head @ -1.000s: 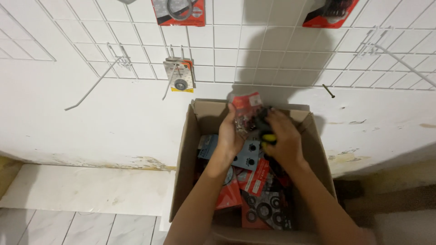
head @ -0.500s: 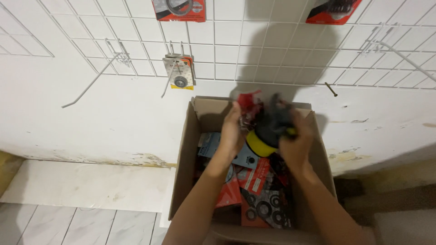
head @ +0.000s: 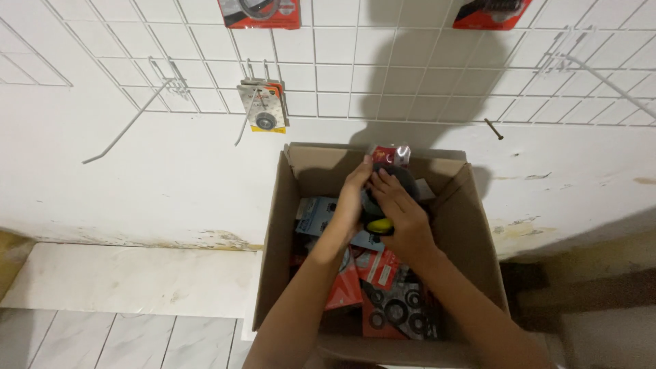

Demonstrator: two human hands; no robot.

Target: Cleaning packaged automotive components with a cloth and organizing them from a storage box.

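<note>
Both my hands are inside an open cardboard box (head: pixel 273 225) by a white wall. My left hand (head: pixel 354 198) and my right hand (head: pixel 402 212) together grip a small stack of packaged items (head: pixel 388 158): red cards in clear plastic, a dark round disc and a yellow piece at the bottom. The stack sits above the box's far end. Below my forearms lie several more red and blue blister packs with black rings (head: pixel 396 311).
A white wire grid (head: pixel 383 75) covers the wall, with long hooks (head: pixel 130 126) sticking out. One packaged disc (head: pixel 263 108) hangs on a hook left of the box. Two red packages (head: pixel 260 10) hang at the top edge. A white ledge (head: pixel 130 280) lies left.
My hands have drawn together and shifted the stack slightly left and toward the box's far wall. The yellow piece is now mostly covered by my right hand.
</note>
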